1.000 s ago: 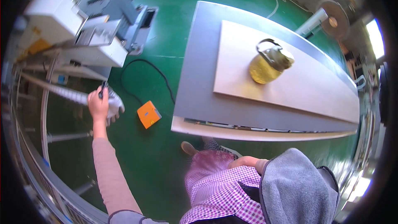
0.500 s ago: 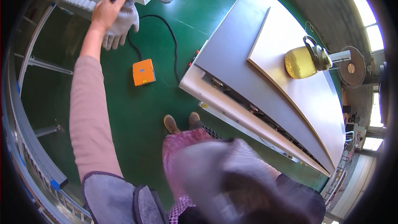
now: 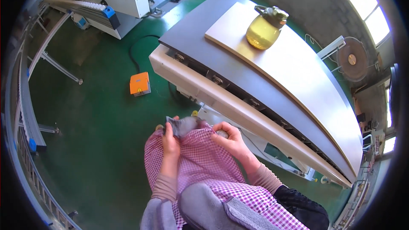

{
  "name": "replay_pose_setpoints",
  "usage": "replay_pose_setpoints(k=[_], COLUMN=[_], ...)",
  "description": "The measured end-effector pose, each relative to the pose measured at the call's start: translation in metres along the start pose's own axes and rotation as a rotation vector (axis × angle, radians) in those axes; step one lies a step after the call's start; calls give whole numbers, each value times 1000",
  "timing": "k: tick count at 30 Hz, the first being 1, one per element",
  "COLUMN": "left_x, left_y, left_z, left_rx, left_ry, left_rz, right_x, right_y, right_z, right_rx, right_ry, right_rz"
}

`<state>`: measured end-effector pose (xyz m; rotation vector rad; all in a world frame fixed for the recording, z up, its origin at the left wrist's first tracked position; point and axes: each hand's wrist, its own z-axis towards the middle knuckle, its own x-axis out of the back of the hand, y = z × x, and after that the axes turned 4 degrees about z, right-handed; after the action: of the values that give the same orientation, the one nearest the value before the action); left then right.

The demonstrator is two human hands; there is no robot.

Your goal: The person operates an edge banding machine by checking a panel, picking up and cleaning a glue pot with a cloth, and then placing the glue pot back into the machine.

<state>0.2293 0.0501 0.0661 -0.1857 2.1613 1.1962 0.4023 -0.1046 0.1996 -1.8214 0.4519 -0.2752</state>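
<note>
In front of my body, my left hand (image 3: pixel 170 142) is closed on a grey work glove (image 3: pixel 183 126), which is partly blurred. My right hand (image 3: pixel 232 141) is bent at the fingers, its thumb and fingertips pinching the edge of a pink-and-white checked apron (image 3: pixel 208 153). A small pale grey patch shows beneath the right fingers; I cannot make out what it is. Both hands are bare. The raised apron cloth lies between them, below the glove.
To the right stands a long machine table (image 3: pixel 187 34) with a pale board (image 3: pixel 294 68) on it, bearing a glass jug of yellow liquid (image 3: pixel 262 32). An orange foot pedal box (image 3: pixel 139 84) with a black cable sits on the green floor. Roller conveyor rails (image 3: pixel 27 102) curve along the left; a fan (image 3: pixel 352 58) stands behind.
My left hand has come back from the far left machine to my front, still with the glove. My right hand, formerly hidden behind a blur, now shows at the apron. The view has shifted.
</note>
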Motion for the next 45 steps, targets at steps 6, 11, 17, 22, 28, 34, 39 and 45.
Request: replay_pose_setpoints(k=[6, 11, 17, 22, 28, 34, 39, 45], left_x=[-27, -51, -82, -65, -47, -50, -32, -19], left_y=[24, 81, 83, 88, 91, 122, 127, 136], left_z=[-24, -46, -60, -63, -65, -62, -67, -79], left_rx=[-167, -340, -6, 212, -283, -416, -231, 138], left_ry=[-88, -104, -226, -431, -135, -274, -551, -609], left_rz=[93, 204, -103, -297, 381, 802, 1013, 802], right_x=[-4, 24, -19, -57, -63, -56, -60, -67], right_y=[-6, -38, -53, -40, -31, -78, -94, -52], right_z=[-20, -37, -20, -11, 3, 12, 33, 47], right_rx=[494, 749, 1033, 912, 731, 675, 569, 592], right_ry=[471, 789, 374, -58, -223, -141, -681, -591], right_rz=[-51, 20, -395, -793, -726, -576, -686, -483])
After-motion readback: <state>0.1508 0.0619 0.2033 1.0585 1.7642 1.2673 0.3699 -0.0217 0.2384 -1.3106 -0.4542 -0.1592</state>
